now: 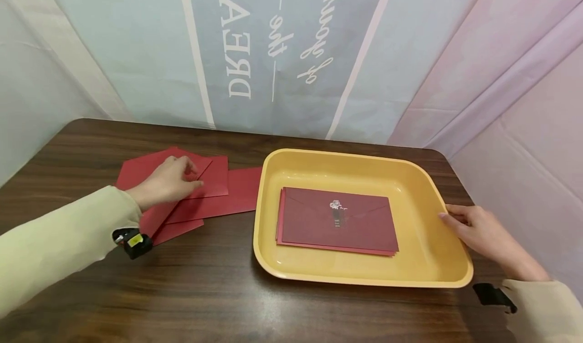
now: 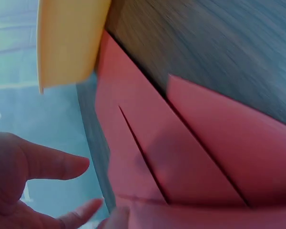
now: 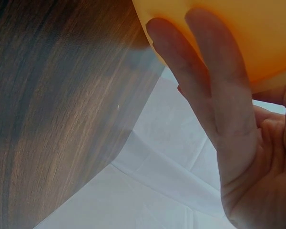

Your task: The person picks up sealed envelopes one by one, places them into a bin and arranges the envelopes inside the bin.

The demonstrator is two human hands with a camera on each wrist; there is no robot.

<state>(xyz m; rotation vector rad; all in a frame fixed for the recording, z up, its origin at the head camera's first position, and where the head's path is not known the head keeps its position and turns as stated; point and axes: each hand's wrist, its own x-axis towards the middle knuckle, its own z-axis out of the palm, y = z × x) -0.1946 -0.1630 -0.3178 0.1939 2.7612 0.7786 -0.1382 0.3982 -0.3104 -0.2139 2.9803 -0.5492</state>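
Note:
Several red envelopes (image 1: 227,196) lie spread and overlapping on the table at the left. Just above them hovers my left hand (image 1: 166,182), its thumb and fingers apart with nothing between them; in the left wrist view the envelopes (image 2: 138,143) lie beside that hand. A yellow tray (image 1: 421,216) stands to the right, with a stack of dark red envelopes (image 1: 337,221) inside. The top one has a white flower print. My right hand (image 1: 485,234) grips the tray's right rim, thumb over the edge and fingers (image 3: 224,81) against the outside wall.
The dark wooden table (image 1: 205,282) carries everything. A printed cloth (image 1: 282,54) with white lettering hangs behind its far edge, and pale cloth (image 1: 542,130) hangs along the right side. The tray's left end overlaps one loose envelope in the head view.

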